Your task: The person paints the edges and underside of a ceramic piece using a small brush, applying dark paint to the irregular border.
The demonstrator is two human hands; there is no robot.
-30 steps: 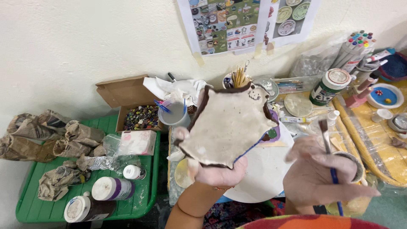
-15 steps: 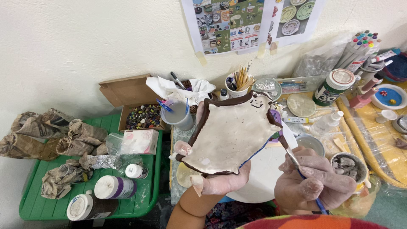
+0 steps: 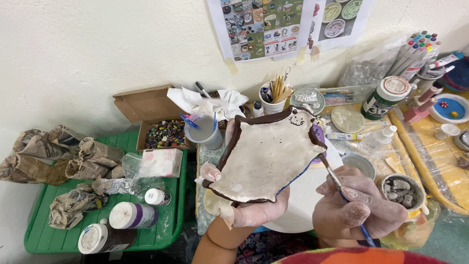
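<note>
A person looks down at their own two hands over a crowded craft tabletop (image 3: pixel 439 146). The left hand (image 3: pixel 254 211) is cupped palm-up under a flat, irregular, cream-coloured clay slab shaped like an animal pelt, with a dark brown rim and a small cat face at its top edge (image 3: pixel 267 159). The fingers curl up around the slab's left and lower edges, so it is held tilted in the air above a round white plate (image 3: pixel 303 205).

The right hand (image 3: pixel 359 208) is closed in a pencil-like pinch on a thin paintbrush with a blue handle (image 3: pixel 342 188). The bristle tip touches the slab's right rim, where the brown edge meets a blue underside.

To do this edging well, the judgement is that the slab needs steady support from beneath, with the brush drawn lightly along the rim so brown does not stray onto the pale face.

Nearby stand a clear plastic cup of grey water (image 3: pixel 205 131), a white cup of wooden sticks (image 3: pixel 274 95), and white-lidded paint jars on a green plastic tray (image 3: pixel 168 234).
</note>
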